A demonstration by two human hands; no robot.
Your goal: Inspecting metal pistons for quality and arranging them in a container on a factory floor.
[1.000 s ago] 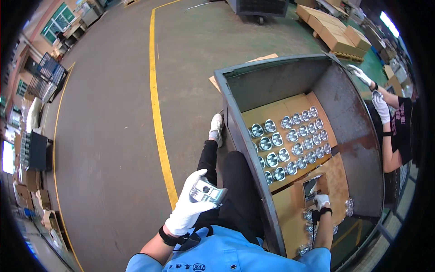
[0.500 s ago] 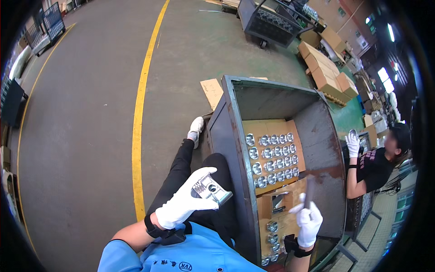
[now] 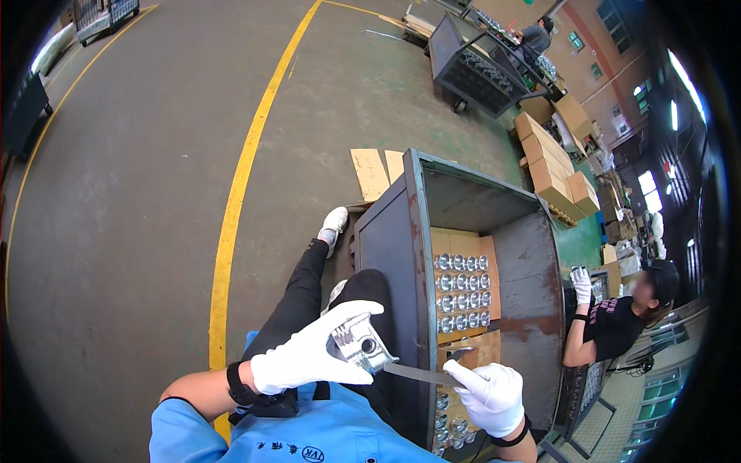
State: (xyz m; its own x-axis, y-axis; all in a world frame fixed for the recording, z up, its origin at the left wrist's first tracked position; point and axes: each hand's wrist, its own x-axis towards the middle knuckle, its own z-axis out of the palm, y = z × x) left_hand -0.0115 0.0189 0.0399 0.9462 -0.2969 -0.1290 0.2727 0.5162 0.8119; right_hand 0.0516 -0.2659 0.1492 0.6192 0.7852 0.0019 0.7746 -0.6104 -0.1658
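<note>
My left hand (image 3: 316, 351), in a white glove, is closed around a silver metal piston (image 3: 361, 344) over my lap. The round pin hole in the piston's side faces up. In my gloved right hand (image 3: 492, 397) is a long flat grey tool, which looks like a flat file (image 3: 423, 374). Its far end reaches left to the lower right edge of the piston and appears to touch it. More pistons (image 3: 462, 282) stand in rows on cardboard inside the metal bin to my right, and others (image 3: 441, 423) sit near its close end, partly hidden by my right hand.
The grey metal bin (image 3: 395, 262) has high walls close to my right leg. Across from it a co-worker in a black shirt (image 3: 617, 328) raises a gloved hand. Stacked cartons (image 3: 549, 166) and a dark cart (image 3: 478, 73) stand farther off. A yellow line (image 3: 245, 177) runs along the floor.
My right hand has brought the flat file down and left from upright over the bin to the piston. The piston stays in my left hand. The whole view has shifted.
</note>
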